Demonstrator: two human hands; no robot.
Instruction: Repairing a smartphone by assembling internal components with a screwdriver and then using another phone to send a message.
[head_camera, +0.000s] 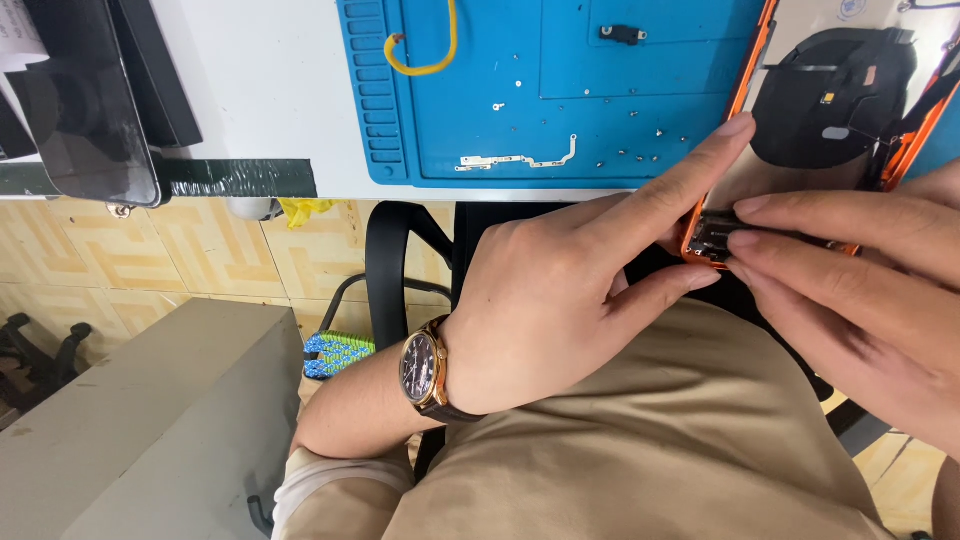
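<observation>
Orange-framed phone, blue mat, yellow cable, tan trousers.

Loose screws dot the blue mat beside the phone

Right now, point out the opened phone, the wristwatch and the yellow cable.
Opened phone (812, 165): head view, on its shiny inner back.
Wristwatch (419, 367): head view, on the dark dial.
Yellow cable (428, 62): head view, on the curved bend over the blue mat.

Opened phone showing glossy orange plastic frame and shiny metal back plate, blue mat looking matt rubbery, wristwatch gleaming metal with brown leather strap, counter looking smooth white.
</observation>
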